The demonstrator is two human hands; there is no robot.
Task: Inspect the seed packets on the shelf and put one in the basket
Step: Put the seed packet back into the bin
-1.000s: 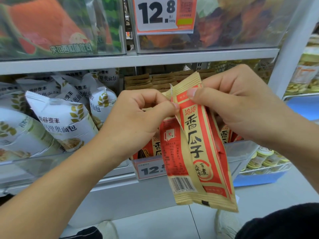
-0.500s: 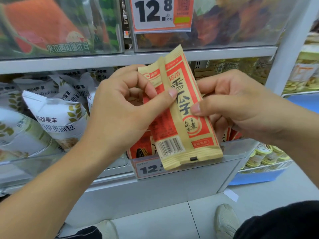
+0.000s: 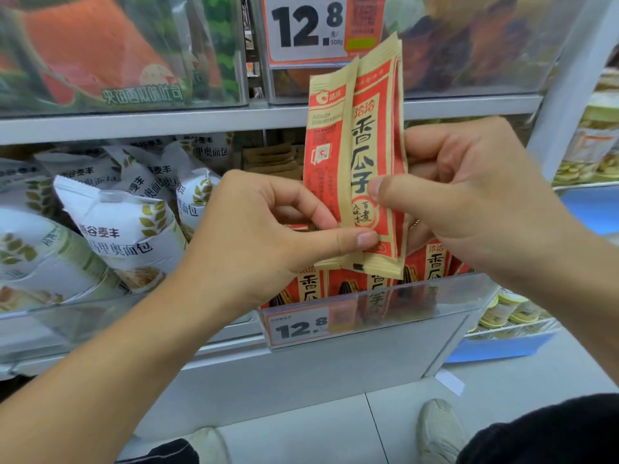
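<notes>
Head view, a shop aisle: grey metal shelves (image 3: 201,120) fronted with clear plastic bins fill my sight, with pale floor tiles (image 3: 301,426) below and my light shoes (image 3: 438,430) at the bottom edge. A price tag reading 12.8 (image 3: 306,28) hangs on the upper bin, and a second price tag (image 3: 303,326) sits on the front of the lower bin (image 3: 418,299), where more red seed packets (image 3: 310,286) stand upright in a row. To the left, white bread bags (image 3: 127,229) printed with wheat ears are heaped in the neighbouring bin; to the right, stacked yellow-lidded tubs (image 3: 509,309) sit on a blue shelf. I hold the seed packet (image 3: 360,155), tan and red, upright in front of the shelf edge, above the lower bin, its top covering a corner of the upper price tag. My left hand (image 3: 254,236) pinches its lower left edge between thumb and curled fingers; my right hand (image 3: 469,192) grips its right side, thumb pressed on the front. No basket is in sight.
</notes>
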